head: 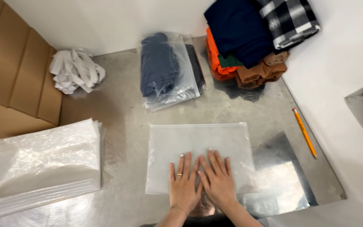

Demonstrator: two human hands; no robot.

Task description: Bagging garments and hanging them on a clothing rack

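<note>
Both hands, left hand (184, 181) and right hand (217, 179), press flat, fingers spread, grasping nothing, on the near half of the empty zip bag (198, 145), whose long axis runs left-right.

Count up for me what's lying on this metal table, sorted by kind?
Empty zip bag under left hand and right hand: 1
Filled bags: 2
Stack of empty bags: 1
Pile of folded clothes: 1
Pencil: 1
Bundle of white strips: 1
Total: 7
</note>
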